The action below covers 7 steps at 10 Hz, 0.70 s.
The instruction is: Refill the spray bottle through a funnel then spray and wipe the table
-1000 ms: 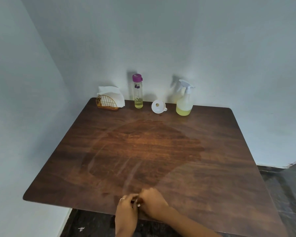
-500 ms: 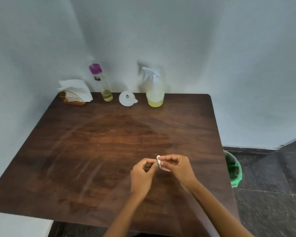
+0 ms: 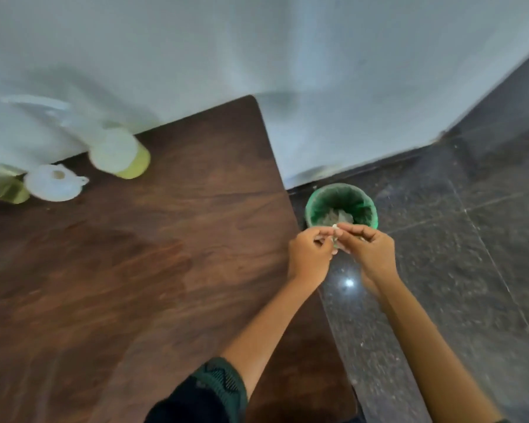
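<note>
A dark wooden table [image 3: 153, 270] fills the left and centre of the frame, set against a pale wall, with dark speckled floor tiles on the right. At the upper left of the frame, blurred, the spray bottle [image 3: 119, 154] stands at the table's back edge with yellow liquid in its base, and the white funnel [image 3: 54, 182] lies just beside it, to its left. A second yellowish container shows only partly at the far left edge.

Right of centre, both hands are out past the table's right edge, above a small green-lined waste bin [image 3: 341, 206] on the floor. The left hand [image 3: 309, 254] and the right hand [image 3: 368, 250] pinch a small white scrap [image 3: 335, 228] between their fingertips, touching each other; it looks like a wadded tissue, though it is too small to be sure. Holding it over the bin's mouth suggests it is meant to be dropped in. The bottle and funnel stand back and untouched, so the task seems close to done, with only disposal left.
</note>
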Tool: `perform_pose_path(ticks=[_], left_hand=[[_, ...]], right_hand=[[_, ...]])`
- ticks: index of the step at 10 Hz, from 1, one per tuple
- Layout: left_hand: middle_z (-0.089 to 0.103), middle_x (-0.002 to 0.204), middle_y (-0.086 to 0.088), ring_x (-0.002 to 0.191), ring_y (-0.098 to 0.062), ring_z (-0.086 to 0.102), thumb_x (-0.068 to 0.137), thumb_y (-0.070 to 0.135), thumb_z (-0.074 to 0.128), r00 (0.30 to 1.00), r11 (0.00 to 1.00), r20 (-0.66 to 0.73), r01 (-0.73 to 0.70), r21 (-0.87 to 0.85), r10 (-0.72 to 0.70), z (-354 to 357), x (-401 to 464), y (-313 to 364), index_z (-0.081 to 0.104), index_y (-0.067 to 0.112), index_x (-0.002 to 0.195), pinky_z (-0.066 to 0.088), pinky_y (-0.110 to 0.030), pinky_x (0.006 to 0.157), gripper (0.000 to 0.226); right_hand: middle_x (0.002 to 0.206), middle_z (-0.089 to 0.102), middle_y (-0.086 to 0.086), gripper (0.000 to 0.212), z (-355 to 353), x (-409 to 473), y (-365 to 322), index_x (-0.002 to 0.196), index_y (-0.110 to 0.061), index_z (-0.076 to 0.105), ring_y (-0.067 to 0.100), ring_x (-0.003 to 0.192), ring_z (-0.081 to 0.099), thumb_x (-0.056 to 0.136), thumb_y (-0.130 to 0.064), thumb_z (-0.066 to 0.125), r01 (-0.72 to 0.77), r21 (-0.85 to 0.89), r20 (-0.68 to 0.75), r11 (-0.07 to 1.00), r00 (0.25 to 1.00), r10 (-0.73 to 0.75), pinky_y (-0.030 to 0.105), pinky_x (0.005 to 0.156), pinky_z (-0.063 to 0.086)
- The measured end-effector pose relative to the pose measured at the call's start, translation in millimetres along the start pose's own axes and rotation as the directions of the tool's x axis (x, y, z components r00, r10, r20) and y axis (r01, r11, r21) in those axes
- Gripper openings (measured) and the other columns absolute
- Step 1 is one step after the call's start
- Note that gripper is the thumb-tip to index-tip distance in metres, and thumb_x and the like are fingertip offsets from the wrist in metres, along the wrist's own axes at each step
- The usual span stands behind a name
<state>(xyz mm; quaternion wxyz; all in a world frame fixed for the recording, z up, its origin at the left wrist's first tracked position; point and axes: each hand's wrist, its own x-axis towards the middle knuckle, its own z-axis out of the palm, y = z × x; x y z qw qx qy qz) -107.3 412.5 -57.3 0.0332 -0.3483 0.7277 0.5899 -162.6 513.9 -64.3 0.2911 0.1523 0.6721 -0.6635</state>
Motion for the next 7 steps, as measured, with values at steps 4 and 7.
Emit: perform_pose_path(ticks=[4, 7], left_hand=[[0.043, 0.146, -0.013, 0.120, -0.030, 0.053, 0.098, 0.009, 0.042, 0.930, 0.873, 0.231, 0.152, 0.464, -0.285, 105, 128, -12, 0.033, 0.010, 0.146, 0.046, -0.040, 0.100, 0.049], [0.043, 0.145, -0.011, 0.120, -0.030, 0.053, 0.099, 0.011, 0.039, 0.904, 0.834, 0.281, 0.132, 0.536, -0.323, 105, 134, -28, 0.028, 0.014, 0.148, 0.047, -0.038, 0.096, 0.050]], right_hand=[[0.092, 0.073, 0.011, 0.012, -59, 196, 63, 0.091, -0.010, 0.075, 0.021, 0.086, 0.069, 0.080, -0.007, 0.072, -0.218, -0.291, -0.329, 0.932, 0.937, 0.116, 0.036, 0.086, 0.057], [0.102, 0.072, 0.003, 0.016, -70, 196, 78, 0.095, -0.013, 0.073, 0.013, 0.089, 0.062, 0.086, -0.010, 0.060, -0.225, -0.426, -0.386, 0.876, 0.921, 0.049, 0.027, 0.083, 0.051]])
